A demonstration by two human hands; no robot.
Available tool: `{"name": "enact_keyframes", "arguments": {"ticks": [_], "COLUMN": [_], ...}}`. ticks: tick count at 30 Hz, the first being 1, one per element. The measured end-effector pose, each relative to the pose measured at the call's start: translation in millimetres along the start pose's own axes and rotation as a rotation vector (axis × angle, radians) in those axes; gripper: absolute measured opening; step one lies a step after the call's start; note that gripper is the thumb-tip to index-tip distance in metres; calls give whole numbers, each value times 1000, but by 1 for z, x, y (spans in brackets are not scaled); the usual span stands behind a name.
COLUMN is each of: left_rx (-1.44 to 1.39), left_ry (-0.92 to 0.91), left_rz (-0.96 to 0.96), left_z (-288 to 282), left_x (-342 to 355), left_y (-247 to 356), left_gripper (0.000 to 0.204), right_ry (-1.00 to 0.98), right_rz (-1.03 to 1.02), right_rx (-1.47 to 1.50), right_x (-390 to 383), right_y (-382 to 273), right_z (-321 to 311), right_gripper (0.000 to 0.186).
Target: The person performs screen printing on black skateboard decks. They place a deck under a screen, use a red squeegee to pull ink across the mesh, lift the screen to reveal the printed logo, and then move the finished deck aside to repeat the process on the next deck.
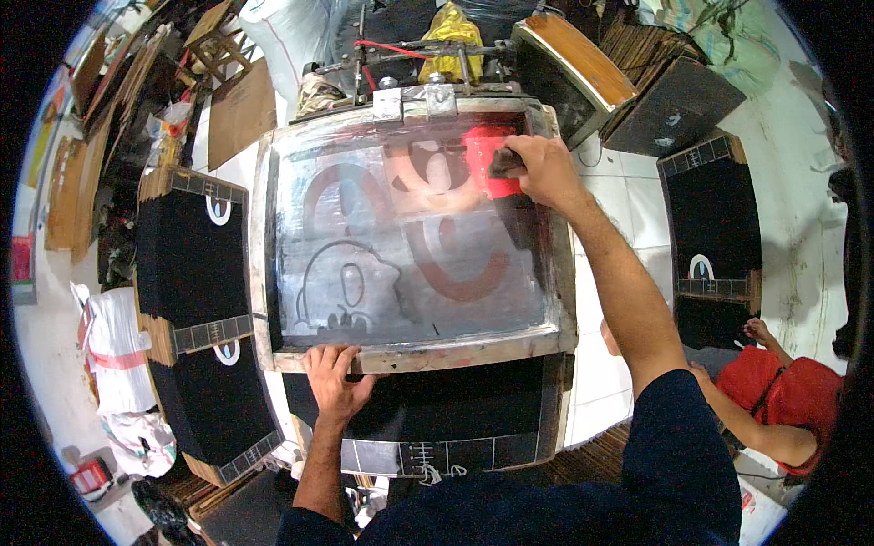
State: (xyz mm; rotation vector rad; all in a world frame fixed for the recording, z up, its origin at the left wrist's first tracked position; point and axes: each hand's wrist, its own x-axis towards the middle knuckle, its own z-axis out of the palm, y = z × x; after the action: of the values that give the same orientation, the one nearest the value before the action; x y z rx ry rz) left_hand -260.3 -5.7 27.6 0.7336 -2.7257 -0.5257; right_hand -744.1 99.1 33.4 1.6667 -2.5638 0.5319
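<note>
A screen printing frame [428, 357] with wooden sides lies before me, its grey mesh [364, 227] showing cartoon-like shapes. At its far right, my right hand [548, 173] is closed around a small dark squeegee [503, 165] that touches the mesh. Bright red ink [482, 146] lies on the mesh beside it, along the far right part. My left hand [335, 378] grips the near wooden edge, fingers over the top and thumb below. Black fabric [446, 400] on a board with a light grid strip shows under the near side of the frame.
Metal clamps [389, 102] hold the frame's far edge, near a yellow plastic bag [451, 45]. Black printed boards [191, 255] stand at left, and another black board [715, 218] at right. A person in red [792, 400] is close by at lower right.
</note>
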Motion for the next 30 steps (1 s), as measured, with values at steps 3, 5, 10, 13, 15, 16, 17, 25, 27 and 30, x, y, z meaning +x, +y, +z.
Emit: {"name": "enact_keyframes", "arguments": {"ticks": [3,5,10,13,15,16,17,25,27,30], "left_rx": [9,33,35,30,13,9,1,73,81,170], "left_ry": [8,5,7,2,8,23,44,20,121,360], "left_rz": [3,9,0,-7,-23,-9,2,86,181,178], "left_z": [0,0,-3,-4,-4,-4,-5,-85,-121,-168], "left_x": [4,5,4,3,4,5,6,25,38,59], "left_y": [3,3,3,4,4,5,6,39,55,58], "left_gripper": [50,50,49,48,48,47,47,52,57,61], "right_ry": [-135,-168,-111,132,379,409,439,427,625,730], "right_rz": [6,62,76,110,137,136,137,199,78,9], "right_rx": [-23,-20,85,41,141,130,120,296,129,-81], "right_x": [17,48,110,89,59,35,0,-198,-178,-121], "right_y": [5,15,48,46,23,3,-25,-237,-240,-234], "right_z": [-4,-2,16,28,24,19,15,-31,-58,-122], "right_gripper": [47,50,55,55,55,50,45,33,32,31]}}
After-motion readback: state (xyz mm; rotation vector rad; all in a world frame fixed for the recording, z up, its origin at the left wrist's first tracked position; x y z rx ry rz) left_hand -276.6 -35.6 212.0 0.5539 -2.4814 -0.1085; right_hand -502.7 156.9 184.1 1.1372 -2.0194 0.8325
